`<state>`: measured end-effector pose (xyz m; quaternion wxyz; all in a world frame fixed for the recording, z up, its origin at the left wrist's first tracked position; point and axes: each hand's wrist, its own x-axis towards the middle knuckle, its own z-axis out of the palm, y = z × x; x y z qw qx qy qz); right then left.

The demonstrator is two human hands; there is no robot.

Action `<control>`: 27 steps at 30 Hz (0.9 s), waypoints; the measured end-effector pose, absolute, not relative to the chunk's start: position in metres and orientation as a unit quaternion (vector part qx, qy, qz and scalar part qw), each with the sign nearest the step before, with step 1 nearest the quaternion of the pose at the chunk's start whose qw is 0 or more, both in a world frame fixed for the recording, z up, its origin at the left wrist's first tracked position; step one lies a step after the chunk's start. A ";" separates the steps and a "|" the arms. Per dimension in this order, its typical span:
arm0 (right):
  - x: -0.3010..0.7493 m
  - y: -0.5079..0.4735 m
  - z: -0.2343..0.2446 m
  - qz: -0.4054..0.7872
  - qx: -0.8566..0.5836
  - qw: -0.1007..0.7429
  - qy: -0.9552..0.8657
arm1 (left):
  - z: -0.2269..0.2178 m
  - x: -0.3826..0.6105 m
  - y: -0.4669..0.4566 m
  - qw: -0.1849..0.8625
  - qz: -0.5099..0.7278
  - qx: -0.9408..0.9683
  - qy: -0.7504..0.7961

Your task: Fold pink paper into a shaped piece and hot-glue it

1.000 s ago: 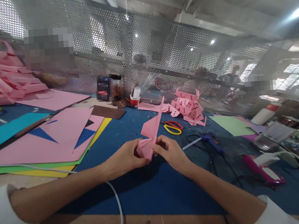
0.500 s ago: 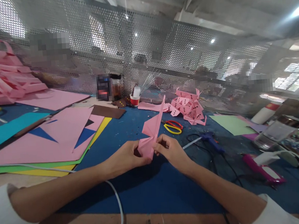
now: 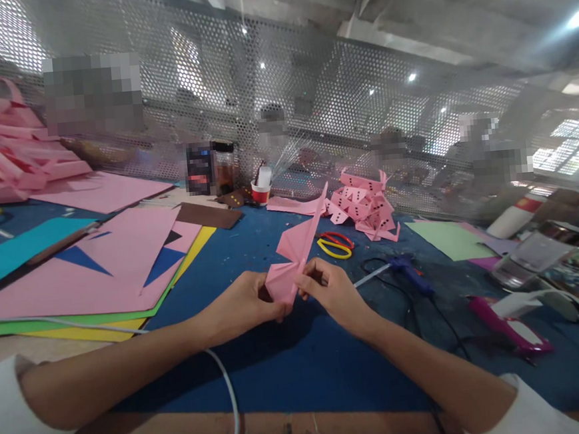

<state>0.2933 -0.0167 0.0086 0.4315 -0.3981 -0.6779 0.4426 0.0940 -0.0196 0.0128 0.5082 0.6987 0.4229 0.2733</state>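
Between my two hands, above the blue mat [image 3: 282,378], is a folded pink paper piece [image 3: 296,240] with a tall, narrow point rising to the upper right. My left hand [image 3: 253,300] grips its lower left part, the thumb lying along the bottom edge. On the other side my right hand [image 3: 331,294] pinches the lower right edge between thumb and fingers. Some fingertips are hidden behind the paper. Just beyond the right hand lie scissors [image 3: 336,245] with red and yellow handles.
Pink sheets [image 3: 98,272] lie on coloured paper at left, below a heap of pink strips [image 3: 14,152]. Dotted pink folded pieces [image 3: 361,204] are piled at the back. A blue glue gun [image 3: 411,274], a magenta tool [image 3: 509,327] and a clear jar [image 3: 543,254] are at right.
The pink paper has tilted slightly, its tall point shifting a little to the right. Both hands keep their hold in almost the same place.
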 end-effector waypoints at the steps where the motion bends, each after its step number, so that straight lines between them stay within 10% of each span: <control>1: 0.293 -0.017 0.008 0.444 -0.396 0.432 -0.678 | 0.013 0.094 -0.020 0.514 0.275 0.696 0.420; 27: 0.298 -0.014 0.010 0.449 -0.387 0.418 -0.689 | 0.008 0.093 -0.019 0.536 0.313 0.667 0.412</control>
